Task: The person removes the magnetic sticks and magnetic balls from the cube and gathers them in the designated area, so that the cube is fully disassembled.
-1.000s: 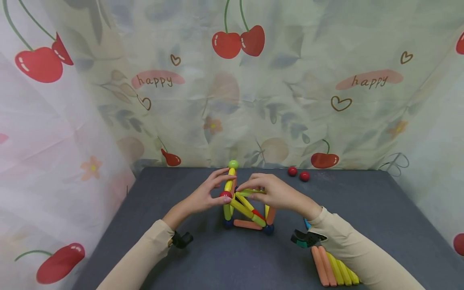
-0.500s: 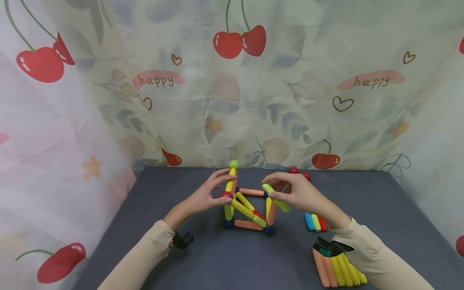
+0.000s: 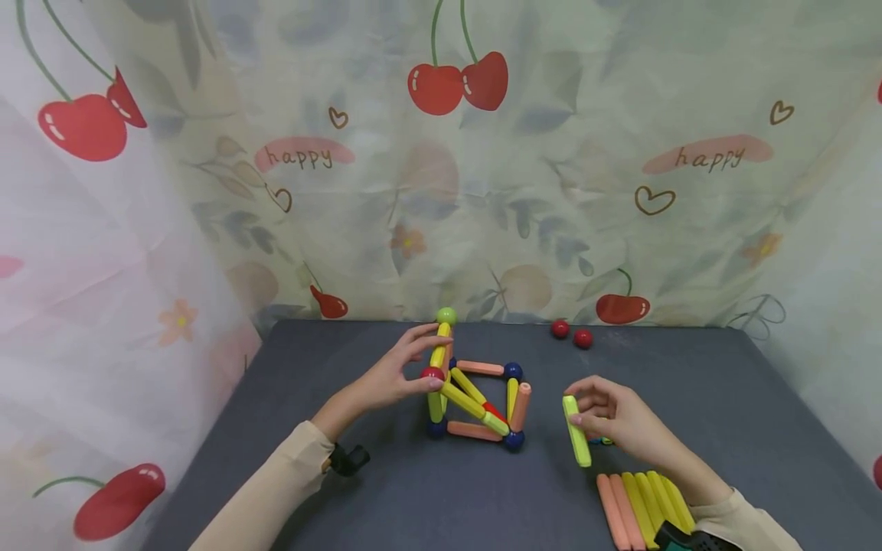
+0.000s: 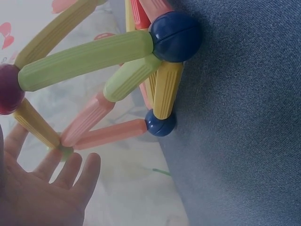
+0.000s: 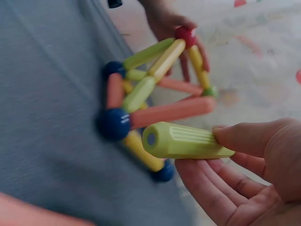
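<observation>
A frame of magnetic rods and balls stands on the dark table, with blue balls (image 3: 514, 440) at its base, a red ball (image 3: 432, 373) higher up and a green ball (image 3: 446, 315) on top. My left hand (image 3: 386, 371) holds the frame, thumb at the red ball and fingers along the upper yellow rod (image 3: 438, 356); in the left wrist view its fingers reach behind the frame. Off to the right, my right hand (image 3: 613, 413) pinches a light green magnetic rod (image 3: 577, 431) between thumb and fingers. The rod's round metal end faces the frame in the right wrist view.
Two loose red balls (image 3: 571, 334) lie near the back edge. A row of orange and yellow rods (image 3: 641, 505) is at the front right, partly under my right forearm. Small rods mostly hide behind my right hand. A patterned curtain (image 3: 441, 191) closes off the back and sides.
My right hand has drawn the light green rod away from the frame, to the right and toward me, turning it more upright. My left hand keeps its place on the frame.
</observation>
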`<state>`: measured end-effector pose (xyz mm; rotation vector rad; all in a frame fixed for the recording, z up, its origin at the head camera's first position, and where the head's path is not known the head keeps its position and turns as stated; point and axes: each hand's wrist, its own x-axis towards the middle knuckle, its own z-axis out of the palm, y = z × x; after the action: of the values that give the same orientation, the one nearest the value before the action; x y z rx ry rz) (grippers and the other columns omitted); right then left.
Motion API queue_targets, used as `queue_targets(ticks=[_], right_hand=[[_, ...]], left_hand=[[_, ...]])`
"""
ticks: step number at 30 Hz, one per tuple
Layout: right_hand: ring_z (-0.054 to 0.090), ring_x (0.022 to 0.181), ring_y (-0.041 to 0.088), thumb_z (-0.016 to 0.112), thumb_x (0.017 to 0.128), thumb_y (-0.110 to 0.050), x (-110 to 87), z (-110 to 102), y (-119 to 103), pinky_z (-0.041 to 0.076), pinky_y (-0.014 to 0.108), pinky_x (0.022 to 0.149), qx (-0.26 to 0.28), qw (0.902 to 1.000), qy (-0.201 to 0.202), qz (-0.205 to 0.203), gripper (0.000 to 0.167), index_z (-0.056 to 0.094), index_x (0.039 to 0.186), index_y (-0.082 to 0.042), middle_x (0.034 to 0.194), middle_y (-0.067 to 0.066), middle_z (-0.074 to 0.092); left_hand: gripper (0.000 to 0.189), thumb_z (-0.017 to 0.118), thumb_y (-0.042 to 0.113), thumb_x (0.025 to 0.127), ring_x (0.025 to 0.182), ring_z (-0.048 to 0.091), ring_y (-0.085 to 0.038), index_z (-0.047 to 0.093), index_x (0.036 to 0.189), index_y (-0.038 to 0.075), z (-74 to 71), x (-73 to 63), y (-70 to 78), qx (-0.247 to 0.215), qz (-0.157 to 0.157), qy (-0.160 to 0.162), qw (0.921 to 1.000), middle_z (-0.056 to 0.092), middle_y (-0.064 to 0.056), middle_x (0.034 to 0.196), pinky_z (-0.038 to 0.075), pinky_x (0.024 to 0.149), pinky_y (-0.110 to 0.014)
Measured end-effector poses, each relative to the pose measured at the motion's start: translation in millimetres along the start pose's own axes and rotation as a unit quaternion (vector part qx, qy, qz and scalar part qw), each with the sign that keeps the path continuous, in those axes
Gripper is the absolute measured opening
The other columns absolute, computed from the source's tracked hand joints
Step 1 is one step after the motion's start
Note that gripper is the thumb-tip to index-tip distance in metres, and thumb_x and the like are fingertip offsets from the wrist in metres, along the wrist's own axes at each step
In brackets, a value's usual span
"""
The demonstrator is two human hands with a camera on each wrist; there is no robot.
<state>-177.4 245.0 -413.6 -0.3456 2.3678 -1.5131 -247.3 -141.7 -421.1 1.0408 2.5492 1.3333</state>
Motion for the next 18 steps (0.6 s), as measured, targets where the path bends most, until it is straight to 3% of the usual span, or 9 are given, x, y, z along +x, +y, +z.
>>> queue_targets(ticks=[5,9,18], right_hand=[[0.069,0.086,0.017,0.072,0.091,-0.024,-13.9,2,30,0.06,0.037,0.075,0.045,0.9981,-0.011,0.039,0.054,0.049,0.131,0.005,0.102,0.011,0.065],[0.068,0.084,0.013,0.072,0.091,-0.022,-20.7,5,45,0.059,0.035,0.074,0.049,0.9978,-0.023,0.039,0.053,0.05,0.129,0.008,0.102,0.007,0.065],[0.065,0.092,0.018,0.076,0.087,-0.024,-26.7,11,59,0.058,0.033,0.075,0.034,0.9966,-0.028,0.069,0.052,0.057,0.125,0.005,0.106,0.009,0.066]], left_hand=[[0.068,0.068,0.047,0.091,0.146,0.029,-0.032,0.043,0.15,0.023,0.7,0.0,-0.1,-0.002,0.001,0.0,1.0,0.019,-0.002,0.164,0.038,0.11,-0.06],[0.066,0.068,0.045,0.092,0.146,0.03,-0.031,0.043,0.149,0.026,1.1,-0.6,0.1,-0.003,-0.001,0.001,1.0,0.019,-0.002,0.164,0.038,0.11,-0.059],[0.069,0.068,0.047,0.091,0.145,0.03,-0.033,0.044,0.15,0.02,1.2,-1.2,2.0,-0.002,-0.002,0.0,1.0,0.02,-0.004,0.163,0.038,0.11,-0.06]])
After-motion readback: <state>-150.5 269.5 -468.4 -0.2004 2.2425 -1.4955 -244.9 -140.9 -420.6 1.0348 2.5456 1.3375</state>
